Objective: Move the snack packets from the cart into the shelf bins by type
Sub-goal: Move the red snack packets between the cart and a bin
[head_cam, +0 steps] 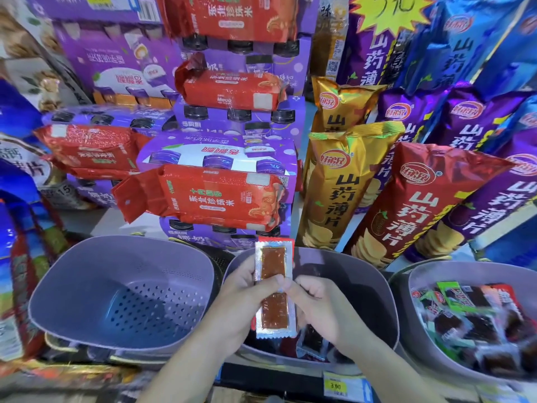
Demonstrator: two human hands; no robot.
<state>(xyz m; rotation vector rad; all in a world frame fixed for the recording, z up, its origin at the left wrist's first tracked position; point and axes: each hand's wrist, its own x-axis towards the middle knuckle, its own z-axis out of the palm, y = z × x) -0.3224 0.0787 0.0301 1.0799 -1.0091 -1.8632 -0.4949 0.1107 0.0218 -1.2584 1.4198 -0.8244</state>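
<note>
A long clear snack packet (273,263) with two brown pieces inside stands upright over the middle grey bin (363,280). My left hand (244,292) grips its middle from the left, thumb across the front. My right hand (316,301) pinches the same packet from the right. A few dark packets lie at the bottom of the middle bin, partly hidden by my hands. The left grey bin (96,274) has a perforated bottom and holds nothing visible. The right grey bin (418,274) holds several dark packets with green and red labels.
Behind the bins stand red rice bags (209,199), purple drink cartons (220,149) and tall chip bags in gold (334,181), red (406,205) and purple. A yellow price tag (335,385) sits on the shelf's front edge. Blue bags crowd the far left.
</note>
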